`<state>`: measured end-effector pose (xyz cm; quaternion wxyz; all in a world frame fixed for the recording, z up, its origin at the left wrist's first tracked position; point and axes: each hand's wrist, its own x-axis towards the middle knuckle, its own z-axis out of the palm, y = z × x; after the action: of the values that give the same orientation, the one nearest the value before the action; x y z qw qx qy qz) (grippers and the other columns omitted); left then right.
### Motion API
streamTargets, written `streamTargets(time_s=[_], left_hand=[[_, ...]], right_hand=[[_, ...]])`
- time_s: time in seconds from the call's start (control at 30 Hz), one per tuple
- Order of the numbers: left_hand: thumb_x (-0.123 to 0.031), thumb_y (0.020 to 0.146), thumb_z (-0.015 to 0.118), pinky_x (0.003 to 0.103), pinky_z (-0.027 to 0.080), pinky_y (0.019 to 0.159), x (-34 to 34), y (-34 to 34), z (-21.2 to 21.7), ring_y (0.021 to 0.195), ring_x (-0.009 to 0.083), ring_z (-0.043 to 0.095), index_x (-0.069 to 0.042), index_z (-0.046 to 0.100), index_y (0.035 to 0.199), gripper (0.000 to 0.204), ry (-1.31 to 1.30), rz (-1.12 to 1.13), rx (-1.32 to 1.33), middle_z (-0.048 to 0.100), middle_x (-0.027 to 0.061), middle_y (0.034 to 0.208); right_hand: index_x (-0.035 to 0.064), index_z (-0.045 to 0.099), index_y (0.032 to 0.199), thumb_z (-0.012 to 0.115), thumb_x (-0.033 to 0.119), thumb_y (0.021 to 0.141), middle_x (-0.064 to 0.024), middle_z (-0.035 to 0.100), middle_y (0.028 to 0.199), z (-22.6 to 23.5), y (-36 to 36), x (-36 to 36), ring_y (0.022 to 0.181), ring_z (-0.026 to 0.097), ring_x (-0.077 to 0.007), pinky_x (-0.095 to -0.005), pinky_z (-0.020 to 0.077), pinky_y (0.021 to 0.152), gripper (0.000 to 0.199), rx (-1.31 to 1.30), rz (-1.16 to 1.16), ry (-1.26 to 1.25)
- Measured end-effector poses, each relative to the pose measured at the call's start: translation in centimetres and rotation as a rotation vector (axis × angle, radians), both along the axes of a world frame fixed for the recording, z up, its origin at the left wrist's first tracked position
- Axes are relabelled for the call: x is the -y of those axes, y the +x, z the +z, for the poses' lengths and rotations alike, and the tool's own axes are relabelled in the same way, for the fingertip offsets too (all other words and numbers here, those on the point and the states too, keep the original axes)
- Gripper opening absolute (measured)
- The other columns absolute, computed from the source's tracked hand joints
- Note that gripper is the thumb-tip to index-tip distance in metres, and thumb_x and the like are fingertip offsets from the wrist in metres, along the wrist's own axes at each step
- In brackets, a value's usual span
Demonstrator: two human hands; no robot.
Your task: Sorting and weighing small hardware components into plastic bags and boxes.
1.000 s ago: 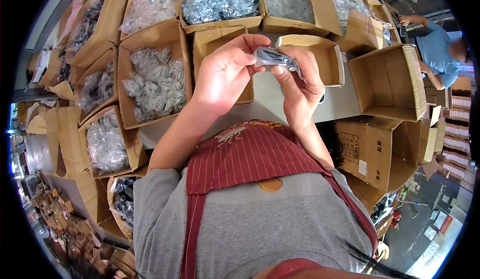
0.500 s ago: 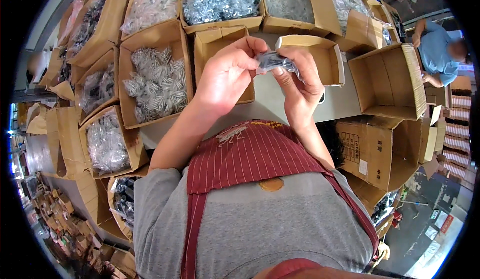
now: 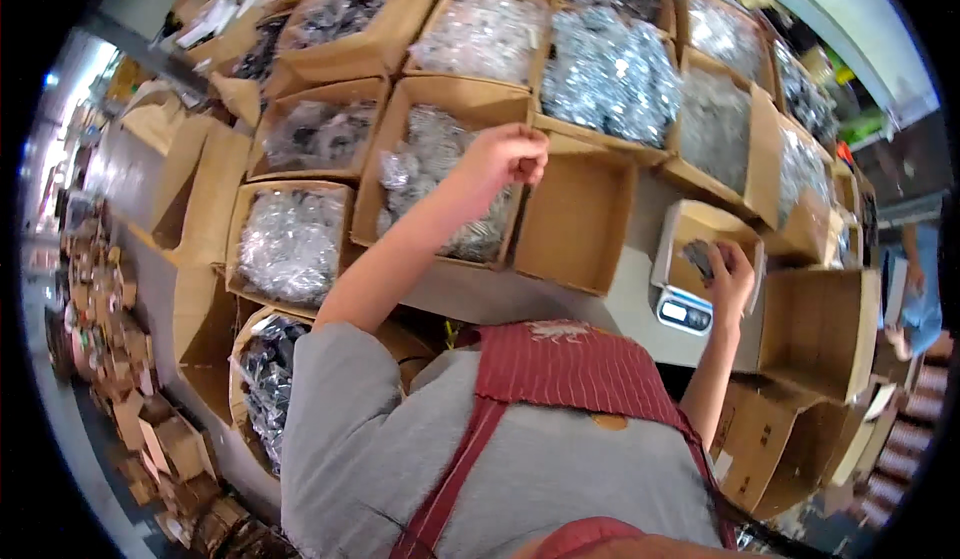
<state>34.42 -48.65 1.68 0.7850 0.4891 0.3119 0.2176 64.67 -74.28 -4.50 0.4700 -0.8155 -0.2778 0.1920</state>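
Observation:
My left hand (image 3: 508, 157) is raised over the right side of a carton of bagged silvery-grey parts (image 3: 435, 134), its fingers curled closed; whatever they hold, if anything, is hidden. To the right, my right hand (image 3: 734, 277) pinches a small clear plastic bag with dark contents (image 3: 698, 257). That bag hangs over a shallow open cardboard box (image 3: 668, 234) with white outer sides. Beside the box's near edge is a white device with a small lit display (image 3: 685, 313), perhaps a scale.
An open brown carton (image 3: 575, 224) sits between my hands. Behind it stands a carton of shiny bluish bags (image 3: 610, 79). Several cartons of clear bags (image 3: 292, 239) line the left and back. A large open carton (image 3: 815, 329) is at right, with another person (image 3: 922, 289) beyond.
My hands have separated. The left moved away from the bag toward the cartons; the right carried the bag over the shallow box. The view has turned left.

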Motion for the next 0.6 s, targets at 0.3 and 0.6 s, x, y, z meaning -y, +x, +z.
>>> streamTargets(time_s=[0.3, 0.6], left_hand=[[-0.007, 0.081, 0.056, 0.027, 0.047, 0.075, -23.4, -6.2, -0.7, 0.08, 0.013, 0.058, -0.002, 0.067, 0.094, 0.019, 0.844, 0.644, -0.208, 0.067, 0.0042, 0.092], [-0.018, 0.08, 0.049, 0.042, 0.05, 0.088, -40.8, -11.1, -2.0, 0.103, 0.0358, 0.063, -0.002, 0.071, 0.097, 0.032, 1.157, 0.149, -1.494, 0.066, 0.0223, 0.104]], right_hand=[[-0.0052, 0.064, 0.108, 0.059, 0.003, 0.087, -0.008, 0.065, 0.096, -2.4, 1.5, 1.9, 0.086, 0.061, -0.0142, -0.0269, 0.0496, 0.08, 0.023, 0.079, -0.181, 0.241], [-0.0049, 0.066, 0.1, 0.054, -0.001, 0.089, -0.0075, 0.065, 0.088, -2.4, -0.9, 8.6, 0.077, 0.06, -0.0135, -0.0244, 0.0504, 0.068, 0.017, 0.079, -0.393, 0.151]])
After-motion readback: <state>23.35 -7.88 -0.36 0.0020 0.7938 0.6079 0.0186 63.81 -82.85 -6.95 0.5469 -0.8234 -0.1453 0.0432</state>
